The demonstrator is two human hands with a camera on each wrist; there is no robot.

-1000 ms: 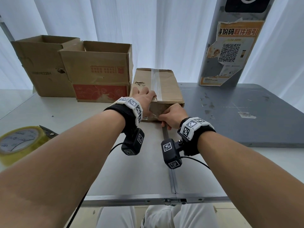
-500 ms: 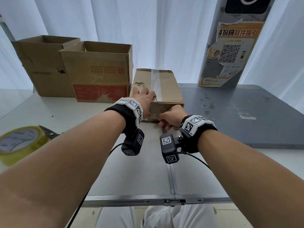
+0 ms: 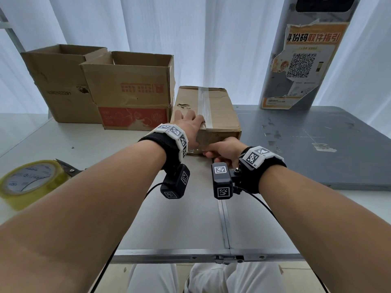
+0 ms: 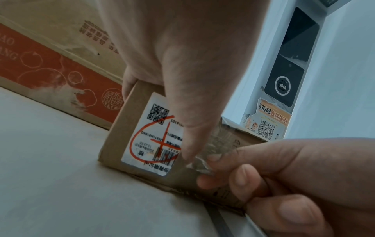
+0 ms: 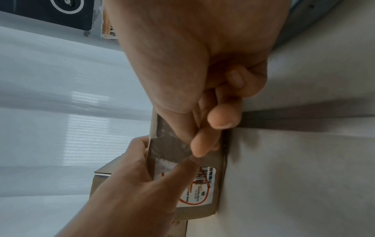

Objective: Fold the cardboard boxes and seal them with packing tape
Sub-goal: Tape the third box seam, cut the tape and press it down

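A small closed cardboard box (image 3: 220, 111) lies mid-table, a clear tape strip (image 3: 204, 102) running along its top. My left hand (image 3: 191, 123) grips its near left corner, fingers on top. Its thumb (image 4: 188, 136) presses down the front face beside a white shipping label (image 4: 146, 136). My right hand (image 3: 224, 148) is curled low at that front face. In the left wrist view its thumb and forefinger pinch the crinkled tape end (image 4: 215, 144). The right wrist view shows the same tape end (image 5: 168, 144) on the box (image 5: 202, 211).
Two open cardboard boxes (image 3: 59, 81) (image 3: 131, 92) stand at the back left, touching the small box. A yellow-tinted tape roll (image 3: 27, 180) and scissors (image 3: 67, 168) lie at the left edge. A dark grey tabletop (image 3: 317, 144) adjoins on the right, with a pillar bearing a poster (image 3: 304, 66) behind.
Hardly anything: my right hand shifted slightly on the box's front face. The left hand and the box stayed in place.
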